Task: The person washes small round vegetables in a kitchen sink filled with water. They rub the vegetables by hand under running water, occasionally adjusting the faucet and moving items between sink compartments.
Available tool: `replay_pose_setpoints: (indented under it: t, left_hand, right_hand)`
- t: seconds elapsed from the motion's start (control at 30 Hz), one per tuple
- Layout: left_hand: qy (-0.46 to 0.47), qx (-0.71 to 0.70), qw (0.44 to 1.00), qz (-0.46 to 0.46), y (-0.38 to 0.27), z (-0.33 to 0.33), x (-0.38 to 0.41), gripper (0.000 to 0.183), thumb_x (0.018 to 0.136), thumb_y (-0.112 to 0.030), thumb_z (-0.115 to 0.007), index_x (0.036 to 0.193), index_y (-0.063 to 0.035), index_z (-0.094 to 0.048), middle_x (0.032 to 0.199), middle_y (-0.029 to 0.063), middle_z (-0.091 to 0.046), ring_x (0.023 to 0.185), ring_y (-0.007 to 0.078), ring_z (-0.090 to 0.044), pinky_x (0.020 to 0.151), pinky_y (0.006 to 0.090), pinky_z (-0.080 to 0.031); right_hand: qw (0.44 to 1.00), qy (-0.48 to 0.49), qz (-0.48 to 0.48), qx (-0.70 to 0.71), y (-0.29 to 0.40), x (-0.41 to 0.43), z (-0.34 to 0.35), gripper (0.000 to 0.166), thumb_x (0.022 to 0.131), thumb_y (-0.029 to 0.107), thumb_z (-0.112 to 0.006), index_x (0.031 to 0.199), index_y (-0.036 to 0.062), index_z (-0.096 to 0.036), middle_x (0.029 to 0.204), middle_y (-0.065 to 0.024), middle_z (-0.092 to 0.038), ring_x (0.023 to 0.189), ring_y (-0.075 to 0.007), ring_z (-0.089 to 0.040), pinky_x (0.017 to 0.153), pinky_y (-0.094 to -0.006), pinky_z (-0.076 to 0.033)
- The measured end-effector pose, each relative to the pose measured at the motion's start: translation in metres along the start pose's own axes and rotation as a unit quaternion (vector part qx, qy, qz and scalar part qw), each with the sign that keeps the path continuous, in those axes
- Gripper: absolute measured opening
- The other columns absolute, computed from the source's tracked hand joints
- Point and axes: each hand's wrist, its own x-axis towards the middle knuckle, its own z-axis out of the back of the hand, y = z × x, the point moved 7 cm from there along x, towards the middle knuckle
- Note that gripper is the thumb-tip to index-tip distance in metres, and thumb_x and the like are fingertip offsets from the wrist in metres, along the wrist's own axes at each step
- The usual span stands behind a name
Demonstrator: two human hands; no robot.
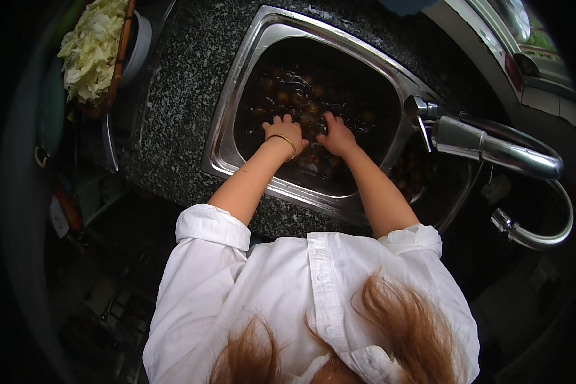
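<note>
A stainless steel sink basin (219,139) holds dark water, and several small round brownish pieces of produce (297,99) show below the rippled surface. Their exact kind is hard to tell. My left hand (284,136), with a gold-coloured bangle (288,139) at the wrist, reaches palm down into the water with its fingers spread. Close to its right, my right hand (339,136) dips in too, thumb and forefinger apart. Neither hand visibly grasps anything, though the water partly hides the fingertips.
A chrome faucet (461,138) juts over the sink's right side, above a second basin with more round pieces (415,165). Speckled granite countertop (182,96) surrounds the sink. At upper left, chopped cabbage (93,53) is heaped beside a white bowl (141,45), near a metal blade (109,144).
</note>
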Motion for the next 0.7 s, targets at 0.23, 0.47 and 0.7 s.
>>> replay_pose_setpoints:
  t: [0.23,0.47,0.7]
  left_hand:
    - [-0.162,-0.527,0.833,-0.049,0.029,0.019,-0.018,0.016,0.082,-0.013,-0.051,0.093,-0.0047,-0.059,0.091,0.0068,-0.057,0.083,0.0185,-0.055,0.077,0.0275,-0.042]
    - [-0.080,-0.674,0.718,-0.156,-0.006,0.027,-0.043,0.036,0.087,-0.017,-0.047,0.121,-0.0066,-0.041,0.109,0.0058,-0.048,0.076,0.0043,-0.052,0.071,0.0215,-0.044]
    - [-0.184,-0.404,0.890,-0.109,-0.024,0.023,-0.045,0.025,0.087,-0.028,-0.042,0.096,-0.0062,-0.049,0.095,0.0125,-0.054,0.078,0.0333,-0.054,0.070,0.0373,-0.044]
  right_hand:
    - [0.634,0.206,-0.076,0.741,0.064,-0.049,-0.005,0.039,0.084,0.037,-0.036,0.104,0.0063,-0.048,0.089,-0.0068,-0.055,0.062,-0.0151,-0.048,0.043,-0.0203,-0.037]
    - [0.615,0.213,-0.039,0.758,0.070,-0.061,-0.014,0.036,0.088,0.039,-0.033,0.098,0.0092,-0.050,0.081,-0.0048,-0.053,0.061,-0.0155,-0.049,0.040,-0.0227,-0.036]
    - [0.734,0.048,-0.138,0.664,0.051,-0.078,-0.020,0.034,0.089,0.043,-0.032,0.093,0.0126,-0.047,0.071,-0.0013,-0.052,0.053,-0.0131,-0.050,0.035,-0.0231,-0.035]
